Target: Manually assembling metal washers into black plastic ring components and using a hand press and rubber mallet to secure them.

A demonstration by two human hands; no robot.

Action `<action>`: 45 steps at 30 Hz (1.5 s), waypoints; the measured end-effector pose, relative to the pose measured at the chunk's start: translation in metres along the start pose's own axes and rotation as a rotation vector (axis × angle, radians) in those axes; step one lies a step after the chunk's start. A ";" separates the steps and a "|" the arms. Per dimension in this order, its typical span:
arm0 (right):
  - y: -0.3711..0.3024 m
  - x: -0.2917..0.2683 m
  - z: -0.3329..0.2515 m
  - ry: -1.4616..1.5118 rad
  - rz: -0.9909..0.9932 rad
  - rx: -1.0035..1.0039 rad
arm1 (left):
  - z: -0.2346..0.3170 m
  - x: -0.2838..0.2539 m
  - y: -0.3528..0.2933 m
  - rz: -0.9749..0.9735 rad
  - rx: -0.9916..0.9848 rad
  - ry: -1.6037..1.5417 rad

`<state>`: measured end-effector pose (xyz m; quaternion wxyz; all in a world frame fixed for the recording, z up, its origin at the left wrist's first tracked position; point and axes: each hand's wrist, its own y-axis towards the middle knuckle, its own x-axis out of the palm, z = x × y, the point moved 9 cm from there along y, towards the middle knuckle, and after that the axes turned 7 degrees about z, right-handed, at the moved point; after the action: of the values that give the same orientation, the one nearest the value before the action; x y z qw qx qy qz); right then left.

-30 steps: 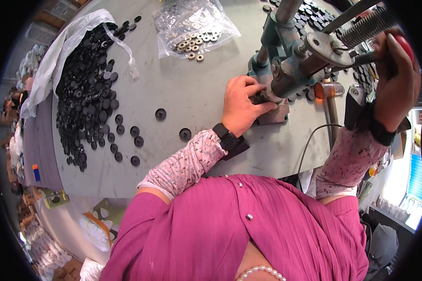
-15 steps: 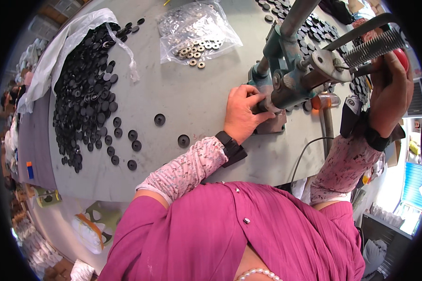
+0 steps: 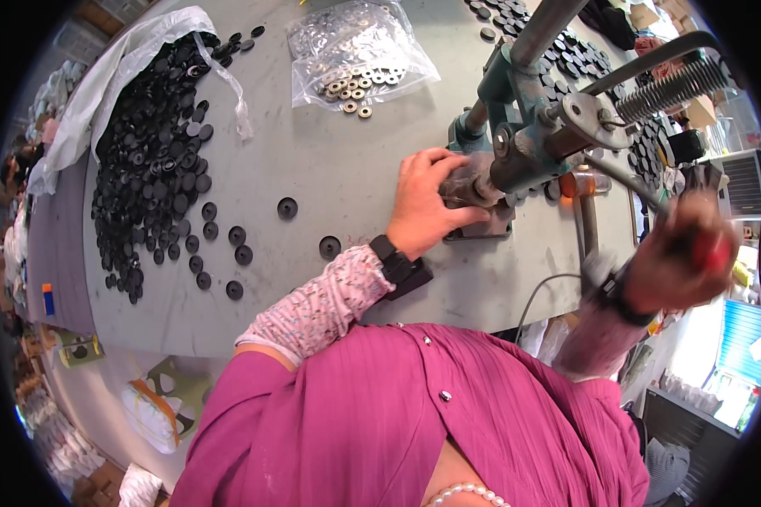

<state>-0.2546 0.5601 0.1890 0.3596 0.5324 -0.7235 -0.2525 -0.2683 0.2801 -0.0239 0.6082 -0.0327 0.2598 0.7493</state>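
A green hand press (image 3: 516, 93) stands on the grey table, with a coil spring (image 3: 672, 91) at its upper right. My left hand (image 3: 418, 203) is at the press's lower die, thumb and fingers apart on either side of it. Whether a small part sits on the die is hidden. My right hand (image 3: 681, 258), smeared by motion, is closed around the red knob (image 3: 710, 252) of the press lever (image 3: 630, 182). The lever slants down to the right from the press head. Several black round caps (image 3: 287, 208) lie on the table left of my left hand.
A large heap of black caps (image 3: 156, 160) spills from a white plastic bag (image 3: 84, 110) at left. A clear bag of metal rings (image 3: 355, 55) lies at the back. More dark discs (image 3: 571, 55) spread behind the press. An orange-headed hammer (image 3: 583, 184) lies beside it.
My right hand has pulled the lever's red knob down toward me. My left hand has shifted slightly left, with its thumb and fingers wider apart at the die.
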 end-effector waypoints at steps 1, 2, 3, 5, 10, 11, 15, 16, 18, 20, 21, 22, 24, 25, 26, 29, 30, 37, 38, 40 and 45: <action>-0.038 -0.009 -0.008 0.167 -0.054 -0.107 | -0.007 -0.016 -0.004 0.034 -0.010 0.026; -0.079 -0.024 -0.016 0.137 -0.135 -0.228 | -0.010 -0.023 -0.005 0.034 -0.009 0.018; -0.122 -0.038 -0.022 0.008 -0.003 -0.229 | -0.011 -0.026 -0.004 0.018 -0.019 0.047; -0.192 -0.067 0.002 -0.027 0.012 -0.091 | -0.013 -0.031 -0.001 0.006 -0.017 0.082; -0.153 -0.029 -0.013 -0.096 -0.030 -0.043 | -0.011 -0.041 -0.008 0.033 -0.050 0.035; -0.132 -0.025 -0.022 -0.111 -0.040 -0.040 | -0.002 -0.032 -0.007 0.001 0.004 0.043; -0.053 0.021 -0.024 -0.019 -0.070 0.080 | 0.014 -0.022 -0.023 -0.081 0.096 0.072; -0.041 0.032 -0.018 -0.058 -0.051 0.136 | 0.006 -0.027 -0.026 -0.095 0.058 0.064; -0.035 0.027 0.004 -0.018 -0.049 0.250 | 0.001 -0.041 -0.026 -0.059 0.032 0.097; -0.053 0.005 0.038 -0.113 0.027 0.352 | -0.005 -0.069 -0.028 -0.016 0.013 0.142; -0.075 -0.009 0.065 -0.230 -0.006 0.456 | -0.009 -0.087 -0.032 0.017 -0.023 0.150; -0.090 -0.017 0.082 -0.448 -0.120 0.522 | -0.010 -0.101 -0.036 0.006 -0.013 0.211; -0.132 -0.015 0.112 -0.552 -0.385 0.697 | -0.007 -0.122 -0.046 -0.003 -0.010 0.274; -0.141 -0.007 0.119 -0.519 -0.475 0.673 | -0.010 -0.130 -0.052 0.011 -0.086 0.266; -0.153 0.004 0.125 -0.477 -0.575 0.653 | -0.013 -0.140 -0.060 0.032 -0.172 0.264; -0.155 -0.003 0.145 -0.664 -0.600 0.332 | -0.003 -0.152 -0.072 0.015 -0.157 0.385; -0.151 0.002 0.151 -0.702 -0.661 0.275 | -0.004 -0.164 -0.080 0.021 -0.164 0.463; -0.100 -0.030 0.104 -0.756 -0.295 0.238 | -0.050 -0.366 -0.212 0.763 -0.500 0.573; -0.116 -0.033 0.098 -0.768 -0.350 0.231 | -0.057 -0.403 -0.253 0.928 -0.680 0.554; -0.155 -0.002 0.081 -0.689 -0.480 0.314 | -0.089 -0.464 -0.354 1.329 -0.761 0.255; -0.240 0.138 0.082 -0.284 -1.087 0.693 | -0.246 -0.387 -0.539 0.392 -1.207 0.214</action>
<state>-0.2018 0.3539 -0.0062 -0.1101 0.8684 -0.4315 -0.2183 0.2660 -0.1044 -0.2832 0.3054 -0.3957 -0.1472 0.8535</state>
